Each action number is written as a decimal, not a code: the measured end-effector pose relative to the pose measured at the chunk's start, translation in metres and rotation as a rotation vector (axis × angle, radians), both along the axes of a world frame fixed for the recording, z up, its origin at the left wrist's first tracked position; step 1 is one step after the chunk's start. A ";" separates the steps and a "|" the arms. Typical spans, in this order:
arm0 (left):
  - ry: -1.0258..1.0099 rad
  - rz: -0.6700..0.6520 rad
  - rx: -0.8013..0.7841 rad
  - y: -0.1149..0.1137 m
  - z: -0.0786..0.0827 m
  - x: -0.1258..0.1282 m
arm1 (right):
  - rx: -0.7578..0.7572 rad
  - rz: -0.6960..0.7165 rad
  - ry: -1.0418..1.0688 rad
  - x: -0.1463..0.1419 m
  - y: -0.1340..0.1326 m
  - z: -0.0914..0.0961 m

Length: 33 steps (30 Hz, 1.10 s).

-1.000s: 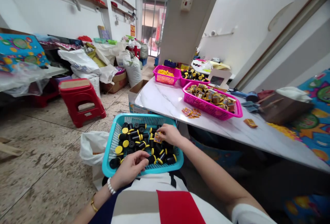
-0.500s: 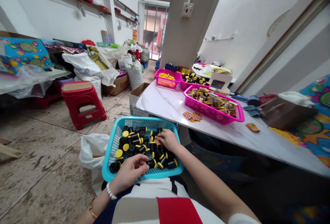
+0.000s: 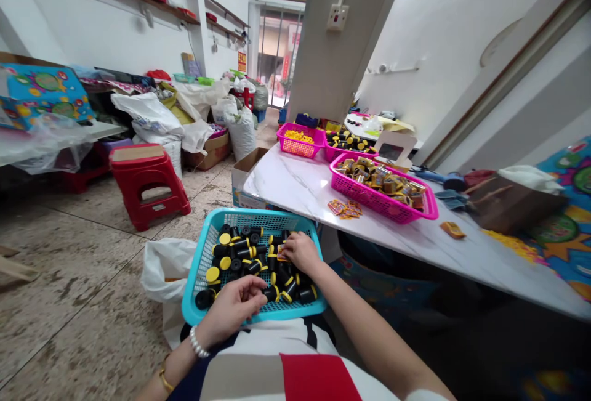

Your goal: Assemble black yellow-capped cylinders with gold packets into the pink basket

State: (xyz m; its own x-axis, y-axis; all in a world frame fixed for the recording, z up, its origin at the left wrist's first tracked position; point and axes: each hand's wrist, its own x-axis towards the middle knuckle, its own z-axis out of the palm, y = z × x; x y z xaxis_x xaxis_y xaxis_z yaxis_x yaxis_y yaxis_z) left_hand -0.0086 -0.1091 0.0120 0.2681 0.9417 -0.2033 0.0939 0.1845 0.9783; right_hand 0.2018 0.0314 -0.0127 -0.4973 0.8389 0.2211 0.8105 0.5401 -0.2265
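Observation:
A turquoise plastic basket [image 3: 190, 284] sits at my lap, with several black cylinders [image 3: 247, 253] with yellow caps or rims lying loose in it. My right hand [image 3: 300, 253] reaches into the basket's right half, its fingers pinched on a small printed packet [image 3: 281, 254] in orange and purple. Most of that packet is hidden by the fingers. Over the near rim rests my left hand [image 3: 240, 299], loosely curled, fingers a little apart, with nothing visible in it. Its fingertips are beside a black cylinder [image 3: 270, 294]; whether they touch cannot be made out.
On the white marbled table [image 3: 286, 182] stand a pink basket of brownish-gold pieces [image 3: 383, 198], another of yellow pieces [image 3: 300, 149], and one of black cylinders [image 3: 348, 142]. Flat printed packets [image 3: 344, 208] lie near the table edge. A red stool [image 3: 150, 185] and white sack [image 3: 166, 265] are left.
My right hand has shifted slightly, and its fingers now cover more of the printed packet. My left hand stays where it was.

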 end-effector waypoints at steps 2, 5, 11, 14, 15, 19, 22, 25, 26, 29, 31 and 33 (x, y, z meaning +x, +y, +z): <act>-0.005 0.001 -0.001 -0.001 0.000 0.000 | 0.022 -0.009 0.042 0.000 0.000 -0.001; -0.014 0.008 -0.007 -0.001 0.000 -0.001 | 0.070 -0.016 0.119 0.000 -0.003 0.003; -0.085 0.214 -0.018 0.012 0.007 -0.001 | 0.140 0.049 0.307 -0.009 -0.030 0.027; -0.095 0.339 0.053 0.021 0.011 0.003 | 0.171 0.214 0.426 -0.019 -0.051 0.037; -0.103 0.337 0.066 0.023 0.012 0.005 | 0.194 0.256 0.444 -0.021 -0.057 0.039; -0.143 0.429 0.110 0.022 0.014 0.009 | 0.306 0.296 0.458 -0.029 -0.072 0.044; -0.079 0.577 0.287 0.015 0.018 0.008 | 0.352 0.286 0.473 -0.031 -0.074 0.044; 0.063 0.511 0.379 0.010 0.023 0.007 | 0.391 0.275 0.475 -0.032 -0.074 0.042; 0.107 0.487 0.381 0.010 0.024 0.007 | 0.404 0.271 0.466 -0.032 -0.074 0.041; 0.193 0.444 0.365 0.010 0.026 0.009 | 0.446 0.265 0.419 -0.032 -0.074 0.038; 0.243 0.424 0.365 0.010 0.025 0.009 | 0.470 0.281 0.383 -0.032 -0.076 0.037; 0.300 0.419 0.395 0.009 0.024 0.008 | 0.490 0.294 0.353 -0.032 -0.079 0.035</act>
